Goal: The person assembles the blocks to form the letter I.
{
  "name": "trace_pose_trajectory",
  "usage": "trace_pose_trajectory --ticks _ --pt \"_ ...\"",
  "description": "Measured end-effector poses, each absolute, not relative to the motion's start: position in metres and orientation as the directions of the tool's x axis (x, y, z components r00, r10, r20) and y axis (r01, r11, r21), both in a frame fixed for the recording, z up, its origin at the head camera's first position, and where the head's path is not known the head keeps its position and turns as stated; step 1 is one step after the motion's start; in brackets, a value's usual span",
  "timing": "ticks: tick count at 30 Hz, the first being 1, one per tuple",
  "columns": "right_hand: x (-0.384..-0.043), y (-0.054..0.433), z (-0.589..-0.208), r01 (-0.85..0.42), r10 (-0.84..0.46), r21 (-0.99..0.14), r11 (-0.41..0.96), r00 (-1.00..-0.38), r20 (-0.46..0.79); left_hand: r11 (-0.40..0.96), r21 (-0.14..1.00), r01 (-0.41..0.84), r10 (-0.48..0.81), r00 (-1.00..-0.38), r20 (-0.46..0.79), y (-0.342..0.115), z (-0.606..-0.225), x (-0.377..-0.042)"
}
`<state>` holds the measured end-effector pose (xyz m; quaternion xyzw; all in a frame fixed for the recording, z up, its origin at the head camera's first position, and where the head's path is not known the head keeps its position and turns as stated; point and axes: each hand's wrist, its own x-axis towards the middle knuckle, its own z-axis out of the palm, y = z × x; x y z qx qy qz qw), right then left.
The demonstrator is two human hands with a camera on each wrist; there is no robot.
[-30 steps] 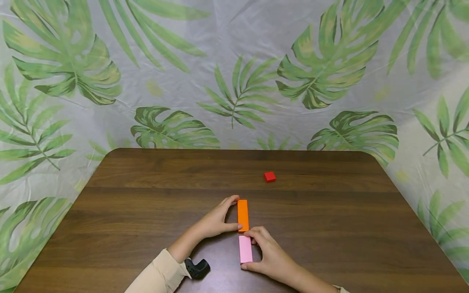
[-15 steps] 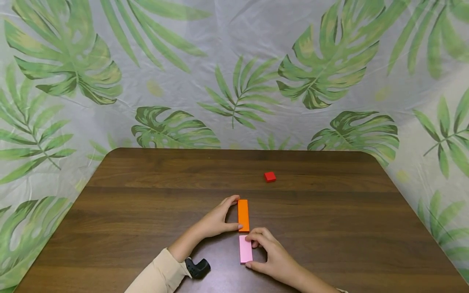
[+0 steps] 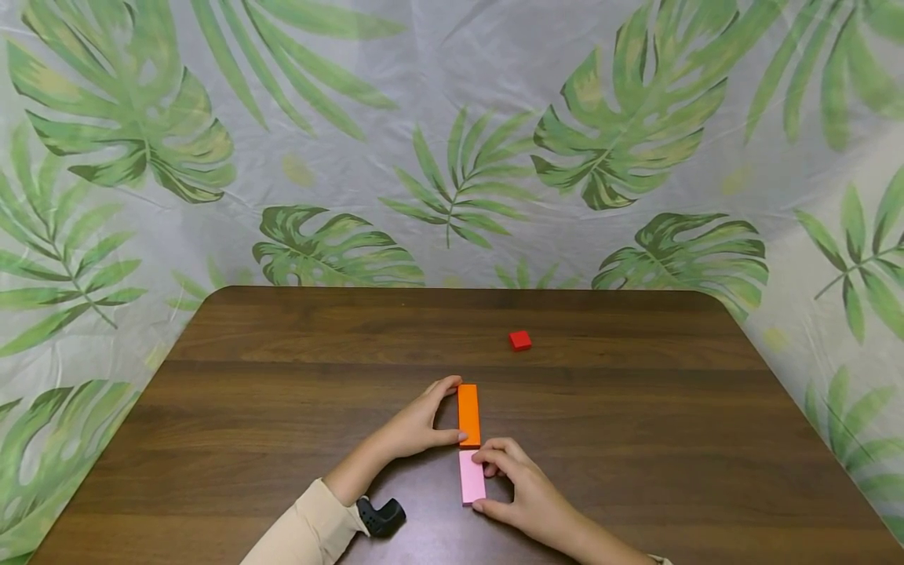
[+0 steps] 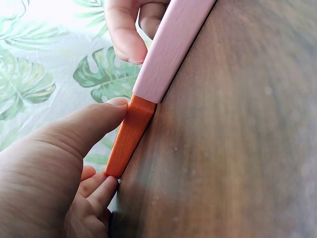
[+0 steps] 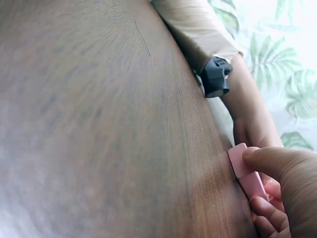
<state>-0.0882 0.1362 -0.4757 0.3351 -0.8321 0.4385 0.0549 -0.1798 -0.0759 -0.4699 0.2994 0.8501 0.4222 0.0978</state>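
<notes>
An orange wooden block (image 3: 468, 416) lies lengthwise on the table, its far end and near edge held between the fingers and thumb of my left hand (image 3: 417, 424). My right hand (image 3: 526, 490) grips a shorter-looking pink block (image 3: 472, 479) the same way, thumb at the near end and fingertips near the far end. The two blocks stand end to end in one line. In the left wrist view the pink block (image 4: 171, 52) meets the end of the orange block (image 4: 131, 131). Only the pink block (image 5: 247, 173) shows in the right wrist view, under my right thumb.
A small red block (image 3: 520, 340) sits farther back on the brown wooden table (image 3: 282, 392). A black device (image 3: 381, 518) is strapped at my left wrist beside a beige sleeve (image 3: 304, 526). A leaf-patterned cloth (image 3: 480, 78) hangs behind the table.
The pink block has slid slightly away from me, narrowing the small gap to the orange block. My right fingers shifted a little on it, while my left hand and the orange block stayed put.
</notes>
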Motion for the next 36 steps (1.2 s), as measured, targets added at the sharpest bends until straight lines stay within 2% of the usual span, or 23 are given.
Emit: trace_pose_trajectory --ticks 12,36 --pt "-0.0875 0.1341 -0.4749 -0.606 -0.473 -0.658 0.448 -0.784 0.401 0.464 0.774 0.431 0.594 -0.800 0.090 -0.0763 -0.4701 -0.1804" --pt "-0.0893 0.1345 -0.4765 -0.599 -0.465 -0.666 0.444 -0.790 0.401 0.441 0.786 0.433 0.593 -0.798 0.107 -0.0777 -0.4686 -0.1761"
